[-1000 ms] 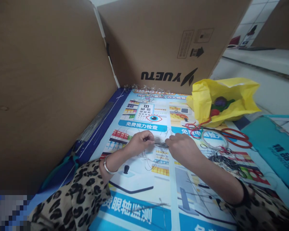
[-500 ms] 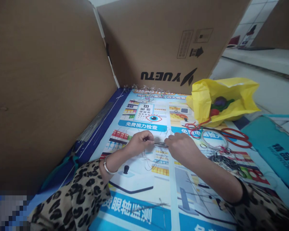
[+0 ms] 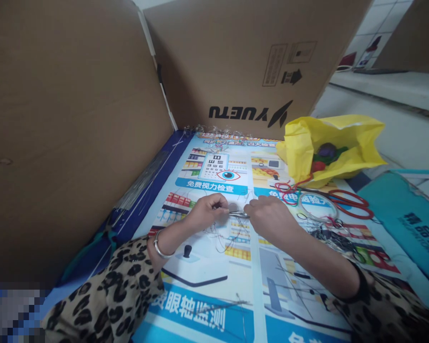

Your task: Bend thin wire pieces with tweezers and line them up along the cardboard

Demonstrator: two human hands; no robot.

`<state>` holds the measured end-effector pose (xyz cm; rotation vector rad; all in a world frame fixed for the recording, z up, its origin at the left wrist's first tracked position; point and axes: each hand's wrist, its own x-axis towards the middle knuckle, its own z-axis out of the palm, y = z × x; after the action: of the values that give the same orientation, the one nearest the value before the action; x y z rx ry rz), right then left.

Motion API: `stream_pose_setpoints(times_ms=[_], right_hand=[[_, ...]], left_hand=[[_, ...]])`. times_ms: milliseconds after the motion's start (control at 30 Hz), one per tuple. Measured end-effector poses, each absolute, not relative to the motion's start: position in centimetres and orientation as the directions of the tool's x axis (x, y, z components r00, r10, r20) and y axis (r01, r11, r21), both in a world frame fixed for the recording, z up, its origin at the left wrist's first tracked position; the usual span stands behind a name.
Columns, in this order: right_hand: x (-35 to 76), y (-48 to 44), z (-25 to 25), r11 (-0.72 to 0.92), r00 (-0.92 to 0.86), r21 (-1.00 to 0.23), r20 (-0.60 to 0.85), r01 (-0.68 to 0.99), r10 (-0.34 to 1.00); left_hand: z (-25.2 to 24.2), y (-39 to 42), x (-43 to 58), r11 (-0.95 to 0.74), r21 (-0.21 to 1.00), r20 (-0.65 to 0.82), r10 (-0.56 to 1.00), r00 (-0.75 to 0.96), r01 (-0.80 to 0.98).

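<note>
Cardboard walls (image 3: 75, 119) left, behind; bag (image 3: 331, 147) right.

Even, soft daylight, faint shadows, wide-angle bowing at the edges, a pixelated lower-left corner.

Metal piece (image 3: 238, 214): silver-grey is seen.
Sleeves (image 3: 110, 286): leopard spots are shown.
Bag (image 3: 346, 131): yellow is seen.
Scissors (image 3: 355, 204): red is seen.
Poster (image 3: 214, 305): blue is printed.

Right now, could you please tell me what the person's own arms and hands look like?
The left hand and right hand are bare, without gloves. Both arms wear tan leopard print with black spots: left sleeve, right sleeve. A silver bangle circles the left wrist; a dark cuff edges the right sleeve.
</note>
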<state>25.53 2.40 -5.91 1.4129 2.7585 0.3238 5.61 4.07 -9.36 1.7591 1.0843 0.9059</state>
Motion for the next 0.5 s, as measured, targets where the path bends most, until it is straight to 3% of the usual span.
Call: stream_pose_setpoints(times_ms=[500], right_hand=[[25.72, 2.94, -6.35, 0.59, -0.616, 0.2, 0.1, 0.782, 0.782]], left_hand=[[-9.54, 4.15, 5.59, -0.278, 0.923, 0.174, 0.919, 0.353, 0.267]])
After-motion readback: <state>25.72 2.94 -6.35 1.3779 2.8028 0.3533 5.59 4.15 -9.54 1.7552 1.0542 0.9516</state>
